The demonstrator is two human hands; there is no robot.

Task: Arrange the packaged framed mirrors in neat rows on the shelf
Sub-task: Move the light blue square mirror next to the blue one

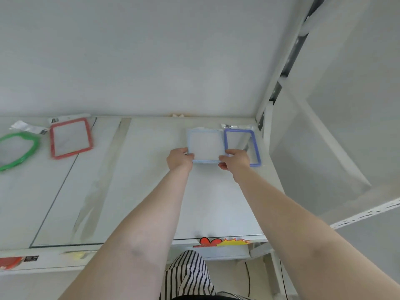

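Pale blue framed mirror (206,146): rectangular, rounded corners, thin plastic frame, in clear wrap. Lies flat near the back right of the white shelf (151,180), held at both near corners. Left hand (179,158) pinches the near-left corner, thumb on top of the frame, fingers curled beneath. Right hand (234,159) pinches the near-right corner in the same way, thumb over the frame edge.

Darker blue framed mirror (242,147): same rectangular shape, glossy clear packaging with a header tab at the far end. Sits just right of the pale one; their long edges touch or slightly overlap, cannot tell which. Its near end is partly hidden by the right hand.

Far left of the shelf: red framed mirror (71,137), rectangular, slightly skewed, wrapped. Left of it, a green framed mirror (17,151) with a wavy, irregular rounded outline, cut by the picture's edge; white printed label tabs at the far ends of both.

Shelf surface smooth, matte white, with a reflective strip (104,180) running front to back. Red and yellow sticker (223,242) on the front lip. Striped black-and-white garment (188,276) below.
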